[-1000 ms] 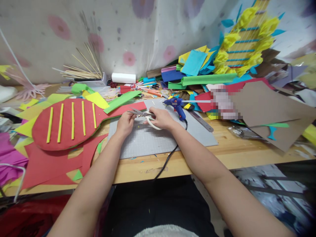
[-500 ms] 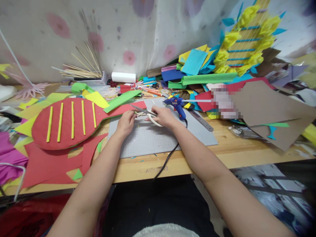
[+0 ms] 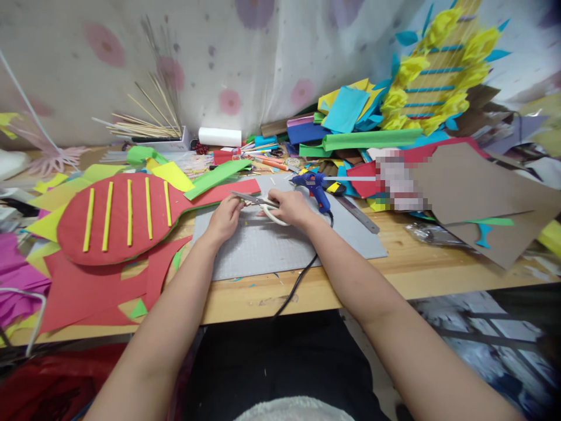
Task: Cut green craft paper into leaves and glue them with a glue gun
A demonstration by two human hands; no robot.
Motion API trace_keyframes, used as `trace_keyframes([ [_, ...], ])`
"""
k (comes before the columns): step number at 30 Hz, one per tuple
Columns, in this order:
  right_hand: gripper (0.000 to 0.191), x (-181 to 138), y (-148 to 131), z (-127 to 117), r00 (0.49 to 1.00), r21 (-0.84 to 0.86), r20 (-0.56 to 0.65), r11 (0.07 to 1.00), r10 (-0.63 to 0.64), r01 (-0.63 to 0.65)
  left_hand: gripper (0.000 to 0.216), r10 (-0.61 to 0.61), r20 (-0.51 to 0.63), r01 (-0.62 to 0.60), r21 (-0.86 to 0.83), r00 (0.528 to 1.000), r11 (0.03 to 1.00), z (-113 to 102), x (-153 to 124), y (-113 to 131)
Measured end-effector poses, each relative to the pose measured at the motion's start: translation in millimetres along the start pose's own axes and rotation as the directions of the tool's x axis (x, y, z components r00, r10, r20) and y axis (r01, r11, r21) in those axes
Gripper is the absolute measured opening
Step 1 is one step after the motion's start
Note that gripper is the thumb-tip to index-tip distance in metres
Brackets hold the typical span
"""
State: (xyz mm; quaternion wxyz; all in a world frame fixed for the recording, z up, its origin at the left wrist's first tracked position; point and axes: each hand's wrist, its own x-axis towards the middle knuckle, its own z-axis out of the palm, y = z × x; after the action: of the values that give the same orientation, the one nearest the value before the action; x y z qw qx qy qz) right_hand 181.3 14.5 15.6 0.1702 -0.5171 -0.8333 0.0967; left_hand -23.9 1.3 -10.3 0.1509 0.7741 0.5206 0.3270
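Scissors point(image 3: 272, 217) with white handles are in my right hand point(image 3: 293, 207), its fingers closed round the grips. The blades point left, across the tips of my left hand point(image 3: 224, 219). That hand is closed in a pinch on a few short pale sticks point(image 3: 250, 203), partly hidden by fingers and blades. Both hands are above a grey cutting mat point(image 3: 258, 254). Left of them lies a red guitar-like cutout point(image 3: 118, 225) with several yellow strips across its body; its red neck reaches behind my left hand.
A blue glue gun point(image 3: 316, 188) lies right of my hands, its black cord point(image 3: 295, 286) running over the table's front edge. A metal ruler point(image 3: 357, 214) is beside it. Red paper scraps point(image 3: 83, 289) lie at left, brown card point(image 3: 477, 181) at right, pens and thin sticks behind.
The scissors' blades have tilted slightly, their tips dropping a little near my left fingers. Both hands otherwise stay almost in place.
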Motion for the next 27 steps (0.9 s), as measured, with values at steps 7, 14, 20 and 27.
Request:
trace_keyframes([
  [7, 0.046, 6, 0, 3, 0.937, -0.037, -0.102, 0.94, 0.333, -0.338, 0.038, -0.292, -0.084, 0.275, -0.164, 0.953, 0.947, -5, -3, 9],
  [14, 0.038, 7, 1, 6, 0.863, -0.08, -0.055, 0.859, 0.502, -0.505, 0.03, -0.415, -0.073, 0.419, 0.065, 0.907, 0.906, -10, -4, 14],
  [20, 0.042, 8, -3, 7, 0.849, -0.107, -0.039, 0.842, 0.527, -0.528, 0.032, -0.493, -0.062, 0.481, 0.354, 0.868, 0.802, -13, -3, 19],
  [27, 0.043, 6, -5, 6, 0.883, -0.143, -0.003, 0.873, 0.47, -0.466, 0.027, -0.535, -0.053, 0.52, 0.332, 0.843, 0.787, -19, -4, 18],
])
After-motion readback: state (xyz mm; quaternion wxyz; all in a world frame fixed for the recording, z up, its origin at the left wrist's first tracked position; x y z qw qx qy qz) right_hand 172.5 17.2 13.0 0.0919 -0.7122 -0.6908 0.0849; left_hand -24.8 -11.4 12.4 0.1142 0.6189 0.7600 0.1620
